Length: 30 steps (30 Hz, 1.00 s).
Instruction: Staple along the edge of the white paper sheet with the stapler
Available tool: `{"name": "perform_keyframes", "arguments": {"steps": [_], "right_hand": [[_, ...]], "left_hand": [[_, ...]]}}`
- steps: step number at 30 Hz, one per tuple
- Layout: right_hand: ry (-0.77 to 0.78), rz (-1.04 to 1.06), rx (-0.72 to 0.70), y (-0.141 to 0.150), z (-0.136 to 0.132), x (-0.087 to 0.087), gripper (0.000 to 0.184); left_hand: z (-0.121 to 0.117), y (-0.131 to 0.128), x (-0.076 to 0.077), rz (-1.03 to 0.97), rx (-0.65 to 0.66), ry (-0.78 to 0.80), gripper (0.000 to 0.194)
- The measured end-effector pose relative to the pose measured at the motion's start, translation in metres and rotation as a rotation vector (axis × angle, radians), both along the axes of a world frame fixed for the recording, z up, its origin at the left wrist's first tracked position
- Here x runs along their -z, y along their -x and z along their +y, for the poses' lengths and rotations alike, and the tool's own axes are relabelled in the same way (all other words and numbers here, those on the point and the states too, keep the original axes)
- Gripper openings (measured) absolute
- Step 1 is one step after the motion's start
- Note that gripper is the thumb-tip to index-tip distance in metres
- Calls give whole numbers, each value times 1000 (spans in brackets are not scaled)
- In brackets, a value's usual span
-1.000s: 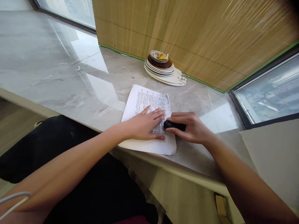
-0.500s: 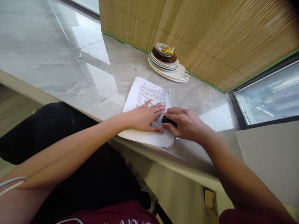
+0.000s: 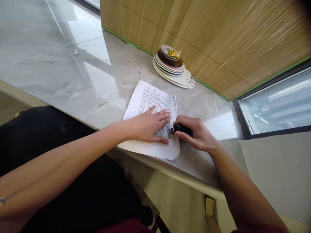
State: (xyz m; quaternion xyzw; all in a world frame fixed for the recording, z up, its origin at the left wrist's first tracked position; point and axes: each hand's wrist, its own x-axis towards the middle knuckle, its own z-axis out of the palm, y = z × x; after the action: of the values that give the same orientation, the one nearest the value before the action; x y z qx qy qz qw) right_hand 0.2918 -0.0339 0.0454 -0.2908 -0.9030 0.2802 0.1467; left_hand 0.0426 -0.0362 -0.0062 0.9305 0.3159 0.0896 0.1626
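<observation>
- Printed paper (image 3: 153, 99) is laid near the front edge of a marbled counter (image 3: 97, 100).
- It is covered partly by the flat, spread left hand (image 3: 151, 127).
- At its right side, a black stapler (image 3: 183, 129) is clasped in the right hand (image 3: 200, 134).

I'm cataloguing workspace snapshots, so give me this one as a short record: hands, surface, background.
left hand: spread flat on the printed paper
right hand: gripping a black stapler, its front end over the printed paper's right edge
surface: grey marbled countertop
beyond the paper: stack of plates, small yellow packet on top
backdrop: bamboo blind with green lower edging
</observation>
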Motion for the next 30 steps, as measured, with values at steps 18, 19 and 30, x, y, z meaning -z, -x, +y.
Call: {"name": "perform_keyframes", "arguments": {"steps": [18, 19, 30], "right_hand": [[-162, -462, 173, 34, -11, -13, 27], [-127, -486, 186, 36, -9, -15, 25], [-260, -664, 474, 68, -6, -1, 8]], "left_hand": [[2, -7, 2, -27, -14, 38, 96], [2, -7, 2, -27, -15, 41, 98], [1, -9, 11, -95, -49, 36, 106]]}}
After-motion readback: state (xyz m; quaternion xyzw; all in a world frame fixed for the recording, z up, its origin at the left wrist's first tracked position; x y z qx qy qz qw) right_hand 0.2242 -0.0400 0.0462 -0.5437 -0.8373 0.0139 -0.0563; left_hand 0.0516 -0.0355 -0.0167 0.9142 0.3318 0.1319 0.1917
